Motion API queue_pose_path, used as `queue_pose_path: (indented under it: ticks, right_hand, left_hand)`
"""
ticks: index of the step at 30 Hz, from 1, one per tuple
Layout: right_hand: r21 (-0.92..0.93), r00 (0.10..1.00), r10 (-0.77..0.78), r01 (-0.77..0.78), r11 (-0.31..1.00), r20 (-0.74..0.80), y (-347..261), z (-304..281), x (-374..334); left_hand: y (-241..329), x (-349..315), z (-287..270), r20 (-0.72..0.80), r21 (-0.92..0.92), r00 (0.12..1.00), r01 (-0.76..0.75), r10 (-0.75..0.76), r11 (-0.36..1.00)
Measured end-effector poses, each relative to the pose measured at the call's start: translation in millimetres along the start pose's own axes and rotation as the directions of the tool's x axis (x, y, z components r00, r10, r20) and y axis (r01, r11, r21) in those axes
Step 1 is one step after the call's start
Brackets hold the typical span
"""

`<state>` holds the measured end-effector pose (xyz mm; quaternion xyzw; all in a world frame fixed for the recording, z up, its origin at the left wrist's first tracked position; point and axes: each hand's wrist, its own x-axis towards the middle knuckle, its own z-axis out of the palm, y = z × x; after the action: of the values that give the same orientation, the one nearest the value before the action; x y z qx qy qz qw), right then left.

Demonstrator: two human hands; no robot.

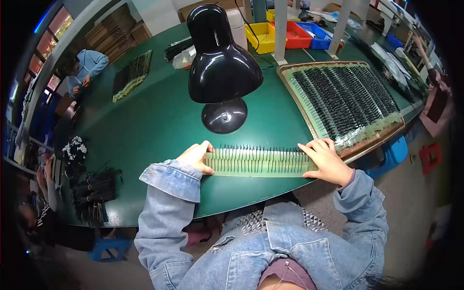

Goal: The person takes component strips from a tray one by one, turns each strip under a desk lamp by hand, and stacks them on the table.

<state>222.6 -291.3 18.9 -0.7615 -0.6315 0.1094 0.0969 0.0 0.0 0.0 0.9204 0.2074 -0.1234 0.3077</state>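
Observation:
A long pale green strip (258, 168) with a row of thin black wire-like pieces across it lies on the green table in front of me. At its left end my left hand (195, 157) grips it, thumb at the near edge and fingers at the far edge. The right end is held the same way by my right hand (327, 162). Just beyond my right hand lies a wide tray (296, 92) with a brown rim. Several similar strips (345, 96), packed with black pieces, fill it.
A black desk lamp (224, 72) stands beyond the strip. Bundles of black wires (94, 191) lie at the left. Yellow (263, 37), red (296, 35) and blue bins (316, 36) sit at the back. Another person (87, 67) works at the far left, near more strips (132, 75).

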Motion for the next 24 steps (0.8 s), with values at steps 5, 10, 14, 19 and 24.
queue_pose_path:
  ticks: [5,10,14,19,24]
  right_hand:
    - [-0.003,0.989,-0.094,0.094,0.996,-0.116,2,2,3]
    - [0.097,0.993,-0.093,0.100,0.990,-0.074,1,3,8]
    - [0.175,0.997,-0.050,0.058,0.983,-0.054,-1,4,11]
    - [0.132,0.993,-0.105,0.111,0.985,-0.056,1,5,14]
    - [0.130,0.988,-0.129,0.139,0.982,-0.082,-3,2,20]
  left_hand:
    - [-7,1,3,-0.112,0.172,0.964,-0.220,0.241,0.960]
    - [4,-11,8,-0.115,0.138,0.984,-0.121,0.138,0.983]
    - [4,-17,14,-0.067,-0.114,0.998,-0.008,0.000,0.993]
    - [3,-21,16,-0.092,-0.220,0.994,-0.077,0.058,0.972]
    - [16,-36,20,-0.239,0.078,0.968,-0.056,0.073,0.995]
